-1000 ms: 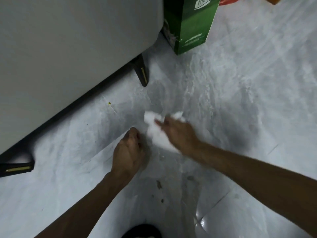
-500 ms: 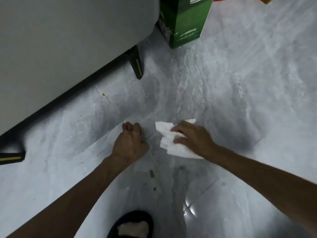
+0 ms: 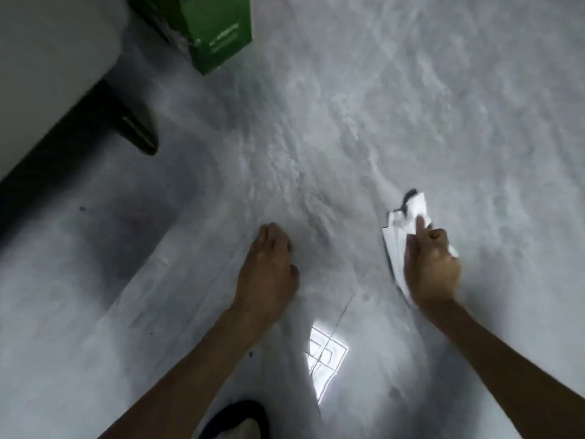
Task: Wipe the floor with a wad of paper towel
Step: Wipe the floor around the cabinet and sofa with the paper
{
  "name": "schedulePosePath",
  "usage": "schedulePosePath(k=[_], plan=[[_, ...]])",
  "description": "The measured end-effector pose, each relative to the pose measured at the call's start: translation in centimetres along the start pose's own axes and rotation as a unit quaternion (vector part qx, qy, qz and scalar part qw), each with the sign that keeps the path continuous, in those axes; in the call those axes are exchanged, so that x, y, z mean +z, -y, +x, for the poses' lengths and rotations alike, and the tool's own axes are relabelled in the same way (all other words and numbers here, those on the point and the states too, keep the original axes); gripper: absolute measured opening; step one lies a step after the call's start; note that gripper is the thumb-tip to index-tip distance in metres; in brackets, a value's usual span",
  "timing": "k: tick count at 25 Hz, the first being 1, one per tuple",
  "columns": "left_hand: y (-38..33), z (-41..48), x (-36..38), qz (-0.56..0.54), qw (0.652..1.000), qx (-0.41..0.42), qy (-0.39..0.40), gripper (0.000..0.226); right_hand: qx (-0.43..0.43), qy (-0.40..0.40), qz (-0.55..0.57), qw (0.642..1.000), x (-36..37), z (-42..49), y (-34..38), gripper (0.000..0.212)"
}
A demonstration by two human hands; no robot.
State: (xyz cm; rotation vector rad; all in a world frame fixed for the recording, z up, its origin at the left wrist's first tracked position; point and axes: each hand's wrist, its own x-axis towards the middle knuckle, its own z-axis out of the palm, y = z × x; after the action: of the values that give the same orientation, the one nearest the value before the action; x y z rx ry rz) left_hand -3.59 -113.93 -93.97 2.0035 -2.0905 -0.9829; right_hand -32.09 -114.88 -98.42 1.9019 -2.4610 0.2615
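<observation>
Count: 2 hands — left hand point(image 3: 269, 270), right hand point(image 3: 432, 267). 1 paper towel wad point(image 3: 408, 213), white. 1 green box point(image 3: 218, 30). 1 grey furniture piece point(image 3: 47, 58), 1 dark leg point(image 3: 139, 134) in view under it. 1 dark slipper point(image 3: 234, 419), partly cut off. 1 glare patch point(image 3: 326, 350) on floor point(image 3: 443, 90).

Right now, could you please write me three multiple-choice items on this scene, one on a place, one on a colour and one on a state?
1. Where is the paper towel wad?
A) in a bucket
B) in the right hand
C) on a chair

2. What colour is the box at the top of the view?
A) red
B) blue
C) green

3. How is the left hand?
A) resting on the floor, holding nothing
B) gripping a brush
C) raised in the air

Answers:
1 B, since the fingers curl round the white paper.
2 C, since its visible sides are plainly green.
3 A, since it lies palm down on the grey tile with nothing in it.
</observation>
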Motion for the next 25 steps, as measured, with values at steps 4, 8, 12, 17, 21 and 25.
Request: schedulePosePath(k=[4, 8, 12, 17, 21, 25], plan=[[-4.8, 1.1, 1.1, -0.001, 1.000, 0.017, 0.007, 0.041, -0.203, 0.172, 0.012, 0.964, -0.2, -12.0, 3.6, 0.044], [-8.7, 0.5, 3.4, 0.021, 0.994, 0.103, 0.045, 0.046, -0.332, 0.153, -0.018, 0.931, -3.1, -9.0, -7.6, 0.060], [-12.1, -0.5, 6.4, 0.062, 0.982, 0.161, 0.080, 0.039, 0.162, -0.013, -0.009, 0.987, -4.4, -10.7, -16.7, 0.049], [-18.3, -3.8, 10.4, 0.092, 0.966, 0.204, 0.128, 0.035, 0.028, 0.020, 0.083, 0.996, -2.7, -19.3, -9.3, 0.035], [-20.2, -8.1, 14.7, 0.125, 0.942, 0.268, 0.160, 0.034, -0.079, 0.198, 0.095, 0.972, -6.6, -23.7, -20.4, 0.040], [-20.3, -10.3, 16.7, 0.183, 0.907, 0.320, 0.205, 0.034, 0.211, 0.045, -0.030, 0.976, -9.1, -28.7, -33.8, 0.051]])
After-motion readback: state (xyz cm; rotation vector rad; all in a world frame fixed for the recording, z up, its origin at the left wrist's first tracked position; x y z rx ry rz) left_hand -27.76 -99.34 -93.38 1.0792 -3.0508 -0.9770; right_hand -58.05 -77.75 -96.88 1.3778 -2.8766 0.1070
